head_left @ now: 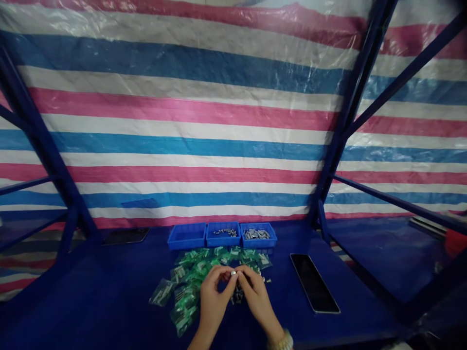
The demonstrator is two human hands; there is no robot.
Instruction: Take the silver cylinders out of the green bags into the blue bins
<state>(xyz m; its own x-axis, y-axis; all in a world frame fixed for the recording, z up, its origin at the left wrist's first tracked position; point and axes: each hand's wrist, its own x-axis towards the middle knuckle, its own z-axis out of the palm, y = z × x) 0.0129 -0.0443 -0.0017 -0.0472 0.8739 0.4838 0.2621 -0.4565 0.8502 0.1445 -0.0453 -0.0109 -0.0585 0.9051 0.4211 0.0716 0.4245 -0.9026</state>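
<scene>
My left hand (212,297) and my right hand (255,294) meet over the blue table, fingertips pinched together on a small silvery metal part (233,273). Under and around them lies a heap of small clear and green plastic bags (189,284). A little pile of grey metal parts (238,294) sits between my hands. Behind the heap stand three small blue trays: the left one (187,236) looks bare, the middle one (223,234) and the right one (258,234) hold metal parts.
A black phone (314,288) lies face up to the right of my hands. Another dark flat device (126,236) lies at the back left. Blue metal frame posts (330,160) rise on both sides. A striped tarp (189,121) hangs behind.
</scene>
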